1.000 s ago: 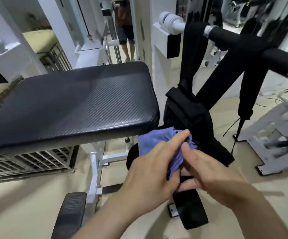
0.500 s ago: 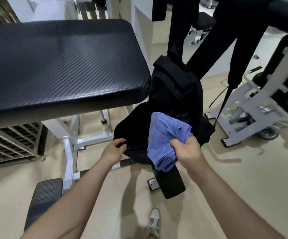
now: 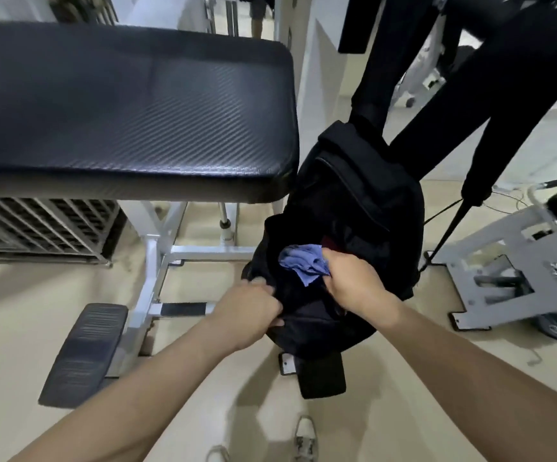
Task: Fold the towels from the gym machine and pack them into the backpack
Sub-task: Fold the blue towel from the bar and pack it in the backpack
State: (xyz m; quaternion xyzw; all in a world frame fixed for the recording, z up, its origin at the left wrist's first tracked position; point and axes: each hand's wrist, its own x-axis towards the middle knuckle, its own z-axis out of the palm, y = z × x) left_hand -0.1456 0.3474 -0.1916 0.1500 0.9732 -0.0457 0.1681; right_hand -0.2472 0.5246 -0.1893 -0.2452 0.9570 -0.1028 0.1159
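backpack hangs beside black padded bench above beige floor.

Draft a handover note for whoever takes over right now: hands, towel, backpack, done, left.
Left hand: grips the near rim of the black backpack, holding its mouth open.
Right hand: holds the blue towel, bunched, at the mouth and partly inside.
The backpack hangs by its straps beside the bench pad.
Done: towel is off the machine and at the bag.
Left: push it fully in, let go, close the bag. No other towel is in view.
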